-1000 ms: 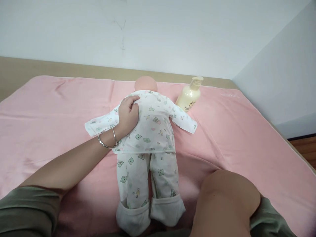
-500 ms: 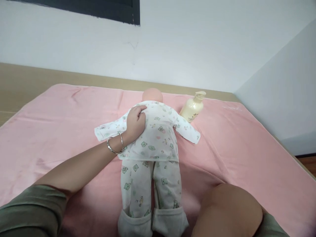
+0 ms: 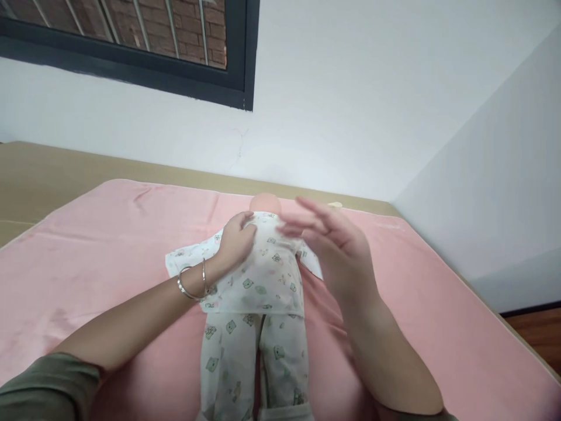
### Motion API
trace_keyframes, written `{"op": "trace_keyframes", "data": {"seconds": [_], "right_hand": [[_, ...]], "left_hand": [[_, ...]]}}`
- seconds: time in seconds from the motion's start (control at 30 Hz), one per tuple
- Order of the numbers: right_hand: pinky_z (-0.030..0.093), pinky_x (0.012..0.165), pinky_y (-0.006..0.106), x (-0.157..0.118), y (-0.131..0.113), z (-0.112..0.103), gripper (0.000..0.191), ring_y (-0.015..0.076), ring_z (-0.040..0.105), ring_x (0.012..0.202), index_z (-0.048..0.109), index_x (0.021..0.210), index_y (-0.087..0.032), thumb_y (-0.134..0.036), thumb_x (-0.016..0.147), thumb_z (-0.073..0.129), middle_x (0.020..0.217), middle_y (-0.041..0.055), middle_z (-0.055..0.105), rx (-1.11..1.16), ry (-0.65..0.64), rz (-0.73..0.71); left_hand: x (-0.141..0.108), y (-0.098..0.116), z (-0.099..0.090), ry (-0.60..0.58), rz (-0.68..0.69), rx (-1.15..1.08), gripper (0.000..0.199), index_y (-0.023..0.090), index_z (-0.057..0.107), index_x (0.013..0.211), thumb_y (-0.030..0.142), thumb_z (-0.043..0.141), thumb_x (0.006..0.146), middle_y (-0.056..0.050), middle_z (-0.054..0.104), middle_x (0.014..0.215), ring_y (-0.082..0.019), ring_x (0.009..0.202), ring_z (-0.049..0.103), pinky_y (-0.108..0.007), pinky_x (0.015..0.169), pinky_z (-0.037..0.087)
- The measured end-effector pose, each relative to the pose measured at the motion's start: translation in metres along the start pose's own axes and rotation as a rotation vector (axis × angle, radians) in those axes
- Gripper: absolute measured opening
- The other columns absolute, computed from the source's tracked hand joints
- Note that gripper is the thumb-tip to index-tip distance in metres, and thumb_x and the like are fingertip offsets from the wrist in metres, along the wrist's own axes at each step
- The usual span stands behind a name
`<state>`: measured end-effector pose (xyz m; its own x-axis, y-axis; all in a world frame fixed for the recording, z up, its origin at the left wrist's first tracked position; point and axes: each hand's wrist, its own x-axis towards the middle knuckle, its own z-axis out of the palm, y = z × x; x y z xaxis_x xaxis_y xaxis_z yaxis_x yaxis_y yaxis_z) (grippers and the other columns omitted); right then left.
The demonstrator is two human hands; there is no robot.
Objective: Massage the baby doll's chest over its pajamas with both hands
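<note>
A baby doll in white pyjamas printed with small animals lies stretched out, its bare round head at the far end. Its face does not show. My left hand, with silver bangles at the wrist, is on the doll's upper left side by the shoulder, thumb and forefinger bent over the shirt. My right hand is in the air above the doll's right shoulder, empty, fingers stretched and smeared by motion. Behind it a cream pump bottle is mostly hidden; only its pump top shows.
A pink sheet with some creases lies under the doll, on a wooden surface that runs along the white wall. A dark-framed window with bars is at the upper left. Another wall rises on the right.
My right hand has come up from the lower right to over the doll's shoulder, now covering most of the bottle. My left hand stays on the doll. The view has tilted up, showing more window.
</note>
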<state>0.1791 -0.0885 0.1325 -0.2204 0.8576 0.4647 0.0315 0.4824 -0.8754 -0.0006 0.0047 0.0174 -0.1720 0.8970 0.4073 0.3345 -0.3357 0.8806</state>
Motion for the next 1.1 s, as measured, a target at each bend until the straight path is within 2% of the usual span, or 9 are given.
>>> {"op": "trace_keyframes", "data": {"seconds": [0.1,0.17,0.3,0.43,0.53,0.7,0.83,0.97,1.1], "right_hand": [[0.049,0.111,0.049,0.029,0.018,-0.035,0.044,0.026,0.062,0.126,0.06,0.134,-0.026,-0.032,0.09,0.061,0.133,0.0077,0.067,-0.443,0.41,-0.126],[0.042,0.116,0.052,0.044,0.032,-0.051,0.049,0.0292,0.049,0.14,0.058,0.138,-0.019,-0.031,0.091,0.055,0.147,0.012,0.056,-0.662,0.463,-0.069],[0.023,0.124,0.057,0.057,0.052,-0.058,0.062,0.0357,0.02,0.154,0.045,0.146,0.001,-0.037,0.096,0.045,0.162,0.0255,0.028,-1.007,0.219,0.138],[0.017,0.125,0.055,0.058,0.059,-0.054,0.068,0.0376,0.013,0.155,0.032,0.151,0.007,-0.037,0.1,0.037,0.163,0.0294,0.021,-1.241,0.096,0.166],[0.021,0.123,0.054,0.059,0.063,-0.054,0.065,0.0406,0.022,0.152,0.035,0.148,0.01,-0.036,0.102,0.033,0.159,0.0323,0.028,-1.333,0.086,0.197],[0.03,0.118,0.053,0.061,0.067,-0.052,0.058,0.0425,0.04,0.143,0.054,0.133,0.008,-0.033,0.104,0.026,0.145,0.0338,0.049,-1.427,0.079,0.241],[0.034,0.114,0.05,0.063,0.068,-0.05,0.055,0.0405,0.048,0.135,0.062,0.123,0.005,-0.031,0.104,0.025,0.134,0.0313,0.059,-1.509,0.071,0.194],[0.039,0.108,0.047,0.066,0.065,-0.047,0.053,0.0387,0.056,0.124,0.068,0.11,0.001,-0.029,0.103,0.025,0.12,0.0281,0.066,-1.549,0.075,0.21],[0.041,0.104,0.047,0.069,0.06,-0.042,0.054,0.0375,0.058,0.117,0.069,0.107,-0.002,-0.032,0.103,0.025,0.114,0.0255,0.068,-1.514,0.092,0.279]], "left_hand": [[0.003,0.043,0.006,-0.076,-0.178,-0.257,0.032,0.023,0.07,0.109,0.026,0.061,0.079,-0.008,0.069,0.13,-0.03,0.13,0.057,-0.049,0.117,0.04],[0.008,0.073,0.019,-0.225,-0.302,-0.607,0.033,0.02,0.069,0.113,0.033,0.055,0.086,-0.01,0.065,0.135,-0.027,0.133,0.056,-0.041,0.119,0.039],[0.031,0.112,0.057,-0.476,-0.739,-1.013,0.064,0.006,0.048,0.142,0.05,0.032,0.099,-0.022,0.05,0.15,-0.025,0.142,0.047,-0.033,0.117,0.04],[0.053,0.124,0.085,-0.45,-0.806,-1.111,0.073,0.001,0.031,0.152,0.054,0.022,0.101,-0.022,0.034,0.16,-0.022,0.147,0.039,-0.026,0.113,0.042],[0.055,0.128,0.092,-0.503,-0.866,-1.166,0.071,0.003,0.035,0.15,0.054,0.022,0.101,-0.024,0.045,0.153,-0.027,0.137,0.053,-0.033,0.107,0.049],[0.049,0.129,0.093,-0.594,-0.862,-1.281,0.066,0.006,0.054,0.134,0.052,0.02,0.102,-0.023,0.066,0.127,-0.031,0.114,0.069,-0.041,0.101,0.055],[0.046,0.126,0.089,-0.548,-0.881,-1.243,0.062,0.006,0.055,0.133,0.049,0.022,0.103,-0.022,0.065,0.129,-0.031,0.126,0.062,-0.038,0.107,0.051],[0.036,0.123,0.069,-0.427,-0.888,-1.065,0.064,0.005,0.04,0.148,0.048,0.031,0.101,-0.02,0.041,0.157,-0.023,0.151,0.033,-0.029,0.121,0.033],[0.021,0.125,0.026,-0.457,-0.907,-0.923,0.077,0.0,0.023,0.156,0.05,0.03,0.098,-0.02,0.02,0.167,-0.022,0.156,0.017,-0.031,0.126,0.015]]}}
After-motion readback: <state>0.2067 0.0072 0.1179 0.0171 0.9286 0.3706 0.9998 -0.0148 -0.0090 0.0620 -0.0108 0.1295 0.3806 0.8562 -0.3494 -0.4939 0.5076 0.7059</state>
